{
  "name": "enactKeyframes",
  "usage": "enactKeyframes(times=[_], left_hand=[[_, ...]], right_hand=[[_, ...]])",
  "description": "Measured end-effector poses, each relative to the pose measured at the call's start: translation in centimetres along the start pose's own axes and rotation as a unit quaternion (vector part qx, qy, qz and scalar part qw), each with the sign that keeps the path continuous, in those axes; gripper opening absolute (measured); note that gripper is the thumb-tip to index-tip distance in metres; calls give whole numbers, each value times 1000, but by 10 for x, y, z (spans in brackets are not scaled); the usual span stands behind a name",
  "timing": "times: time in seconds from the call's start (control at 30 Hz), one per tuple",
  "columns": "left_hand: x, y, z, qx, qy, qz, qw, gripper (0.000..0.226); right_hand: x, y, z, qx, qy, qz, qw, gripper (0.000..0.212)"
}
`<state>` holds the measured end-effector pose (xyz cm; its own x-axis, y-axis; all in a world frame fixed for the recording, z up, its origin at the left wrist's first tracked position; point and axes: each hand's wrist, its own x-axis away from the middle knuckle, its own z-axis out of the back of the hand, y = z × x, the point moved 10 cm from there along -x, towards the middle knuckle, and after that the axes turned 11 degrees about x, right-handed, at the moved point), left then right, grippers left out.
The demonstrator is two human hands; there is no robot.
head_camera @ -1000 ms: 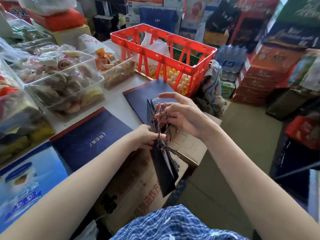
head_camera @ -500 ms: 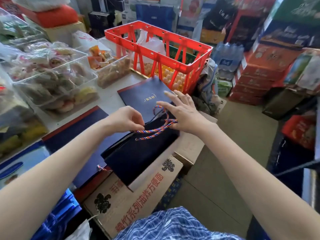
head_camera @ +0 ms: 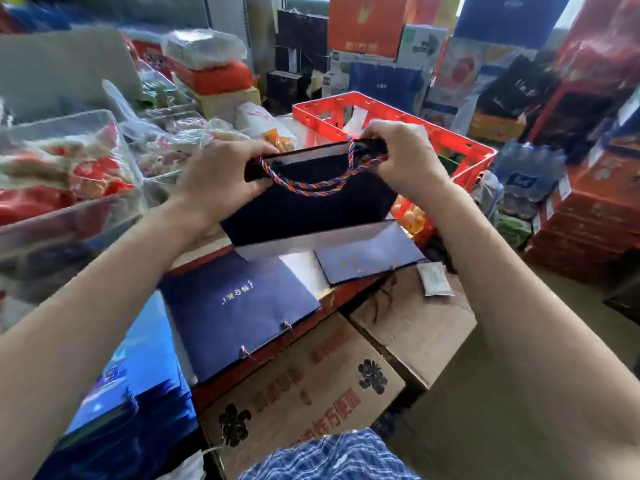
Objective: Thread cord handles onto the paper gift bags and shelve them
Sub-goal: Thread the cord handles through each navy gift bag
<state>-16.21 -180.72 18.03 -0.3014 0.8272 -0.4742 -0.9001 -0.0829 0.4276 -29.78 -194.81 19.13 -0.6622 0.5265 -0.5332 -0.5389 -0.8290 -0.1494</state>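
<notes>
Holding: both hands lift a dark navy paper gift bag [head_camera: 308, 206] off the counter, folded flat, its top edge level between them.
Left hand: the left hand [head_camera: 221, 174] curls its fingers round the bag's left top corner, thumb side toward the camera; the grip looks meant to keep that end steady.
Right hand: the right hand [head_camera: 405, 157] has its fingers bent tight over the right top corner, pinching the bag's edge where the cord enters.
Cord handle: a twisted red, blue and orange cord handle [head_camera: 322, 183] hangs in a shallow loop just below the fingers, running from one hand to the other across the near face of the bag. It appears already threaded on this side.
Why raised: likely so the top edge and cord ends can be checked or pulled snug.
Below the fingers: other flat navy bags [head_camera: 239, 306] lie on the counter, one showing small cord knots at its near edge; cardboard boxes [head_camera: 304, 386] sit lower still.
Beyond the fingers: a red plastic crate [head_camera: 460, 140].
Hard to make out: the fingertips and cord ends are hidden behind the bag's edge; a far-side handle cannot be told; the whole view is motion-blurred.
</notes>
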Motion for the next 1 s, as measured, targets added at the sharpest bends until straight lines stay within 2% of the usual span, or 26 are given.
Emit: enactKeyframes(times=[0.07,0.13,0.23,0.27,0.3,0.33,0.4,0.43,0.47,0.53,0.57,0.63,0.7,0.8,0.87,1.0], left_hand=[[6,-8,16,-36,48,7,998,39],[25,-21,10,-55,67,0,996,37],[70,-64,-41,-98,18,20,995,39],[90,-82,-65,-106,-12,40,994,41],[111,-100,-91,-104,-50,62,991,43],[136,-118,-121,-98,-108,96,985,45],[197,-150,-182,-82,-248,171,950,53],[226,-165,-202,-58,-287,219,931,58],[247,-178,-213,-28,-289,276,916,60],[267,-200,-212,30,-212,385,898,60],[273,-207,-210,46,-182,433,882,62],[275,-211,-212,73,-171,500,846,72],[270,-209,-217,90,-178,533,822,79],[268,-213,-222,77,-192,557,804,88],[274,-219,-223,51,-206,559,801,92],[277,-222,-230,44,-201,551,809,93]], right_hand=[[-10,-12,-9,-11,30,0,999,23],[-3,-22,-42,-26,27,-8,999,21],[33,-37,-123,-7,4,18,1000,17],[51,-44,-153,9,-30,36,999,19],[72,-49,-189,23,-98,55,993,23],[98,-51,-230,43,-204,72,975,32],[165,-45,-298,78,-435,92,892,58],[189,-37,-317,65,-490,67,867,65],[199,-30,-325,31,-497,22,867,68],[198,-13,-329,-37,-442,-99,891,71],[197,-7,-331,-58,-423,-152,891,76],[204,-5,-340,-87,-440,-220,866,90],[210,-10,-346,-82,-467,-240,847,100],[217,-19,-347,-32,-485,-235,842,110],[218,-27,-347,-5,-479,-227,848,113],[205,-34,-341,46,-425,-187,885,111]])
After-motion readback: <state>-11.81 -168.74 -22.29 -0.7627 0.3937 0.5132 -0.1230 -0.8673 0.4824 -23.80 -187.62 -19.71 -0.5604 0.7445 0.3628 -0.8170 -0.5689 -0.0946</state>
